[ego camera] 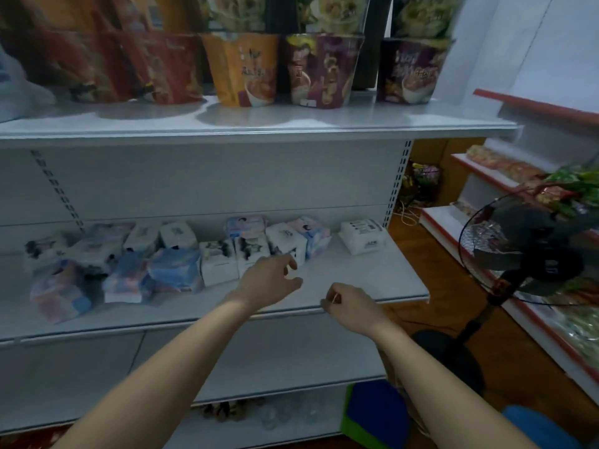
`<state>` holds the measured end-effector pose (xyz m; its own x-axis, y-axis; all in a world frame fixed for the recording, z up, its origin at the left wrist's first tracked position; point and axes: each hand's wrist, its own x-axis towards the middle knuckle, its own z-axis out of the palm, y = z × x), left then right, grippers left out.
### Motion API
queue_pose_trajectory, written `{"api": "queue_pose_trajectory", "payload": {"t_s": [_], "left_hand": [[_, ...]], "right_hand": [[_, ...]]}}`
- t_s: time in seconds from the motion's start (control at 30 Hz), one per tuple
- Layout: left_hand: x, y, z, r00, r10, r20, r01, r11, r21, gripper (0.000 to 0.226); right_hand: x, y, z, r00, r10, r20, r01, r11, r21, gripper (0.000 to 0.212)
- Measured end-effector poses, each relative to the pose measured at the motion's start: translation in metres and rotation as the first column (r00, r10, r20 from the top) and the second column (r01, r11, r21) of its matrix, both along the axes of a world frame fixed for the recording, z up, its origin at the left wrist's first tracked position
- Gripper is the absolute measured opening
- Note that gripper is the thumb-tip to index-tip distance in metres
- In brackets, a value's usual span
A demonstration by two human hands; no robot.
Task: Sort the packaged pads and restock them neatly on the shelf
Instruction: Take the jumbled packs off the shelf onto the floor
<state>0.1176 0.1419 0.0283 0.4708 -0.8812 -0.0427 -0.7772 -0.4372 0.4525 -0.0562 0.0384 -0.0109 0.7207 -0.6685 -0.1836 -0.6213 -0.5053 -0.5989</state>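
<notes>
Head view: the pad packs [181,254] lie in a loose jumble on the middle shelf [372,280], some tilted. They look light, soft and film-wrapped, likely slippery, so I would pinch one across its short sides. The left hand [269,275] reaches for a white pack [287,243], fingers loosely spread. The right hand [348,303] hovers at the shelf edge, fingers curled, seemingly empty.

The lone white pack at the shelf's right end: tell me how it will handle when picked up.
The white pack looks boxy and flat-bottomed, so it probably won't roll or tip. Its soft-looking wrap suggests it is light, squashy and perhaps slightly slippery.
</notes>
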Motion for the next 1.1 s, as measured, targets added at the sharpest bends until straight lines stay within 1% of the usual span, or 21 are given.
{"api": "queue_pose_trajectory", "payload": {"t_s": [0.13, 0.23, 0.3, 0.43, 0.57, 0.63, 0.7, 0.8, 0.87, 0.93, 1.0, 1.1], "left_hand": [[0.04, -0.064, -0.011, 0.999, 0.028, 0.031, -0.028, 0.999, -0.02, 0.056], [0.063, -0.098, -0.016, 0.996, 0.046, 0.07, -0.045, 0.999, -0.023, 0.068], [0.078, -0.116, -0.02, 0.997, 0.052, 0.064, -0.05, 0.998, -0.038, 0.078], [0.098, -0.143, -0.032, 0.994, 0.048, 0.101, -0.053, 0.997, 0.054, 0.093], [0.104, -0.163, -0.038, 0.978, 0.06, 0.198, -0.085, 0.989, 0.117, 0.102], [0.101, -0.17, -0.042, 0.964, 0.072, 0.257, -0.11, 0.985, 0.135, 0.106], [0.096, -0.176, -0.044, 0.948, 0.088, 0.306, -0.139, 0.979, 0.15, 0.107], [0.086, -0.179, -0.043, 0.925, 0.149, 0.35, -0.212, 0.966, 0.15, 0.103], [0.072, -0.177, -0.041, 0.912, 0.178, 0.369, -0.261, 0.947, 0.188, 0.101], [0.053, -0.172, -0.042, 0.908, 0.179, 0.379, -0.283, 0.929, 0.238, 0.095], [0.03, -0.169, -0.042, 0.923, 0.181, 0.339, -0.278, 0.924, 0.263, 0.087], [-0.004, -0.167, -0.048, 0.963, 0.224, 0.15, -0.256, 0.933, 0.252, 0.074]], "right_hand": [[0.018, -0.07, 0.006, 0.996, -0.069, -0.051, 0.065, 0.995, -0.078, 0.025], [0.035, -0.112, 0.011, 0.989, -0.132, -0.065, 0.124, 0.985, -0.118, 0.039], [0.046, -0.136, 0.013, 0.982, -0.179, -0.066, 0.166, 0.972, -0.167, 0.049], [0.059, -0.175, 0.004, 0.965, -0.245, -0.092, 0.213, 0.939, -0.27, 0.066], [0.064, -0.217, -0.009, 0.963, -0.241, -0.116, 0.198, 0.934, -0.296, 0.08], [0.069, -0.236, -0.014, 0.967, -0.205, -0.149, 0.158, 0.947, -0.281, 0.087], [0.074, -0.251, -0.017, 0.97, -0.129, -0.207, 0.077, 0.968, -0.24, 0.089], [0.081, -0.27, -0.019, 0.963, -0.013, -0.268, -0.046, 0.976, -0.215, 0.087], [0.081, -0.278, -0.018, 0.949, 0.04, -0.313, -0.116, 0.967, -0.226, 0.087], [0.078, -0.282, -0.015, 0.928, 0.108, -0.357, -0.184, 0.965, -0.186, 0.089], [0.073, -0.286, -0.013, 0.909, 0.172, -0.379, -0.235, 0.964, -0.127, 0.093], [0.068, -0.281, -0.011, 0.86, 0.285, -0.423, -0.343, 0.937, -0.067, 0.092]]}}
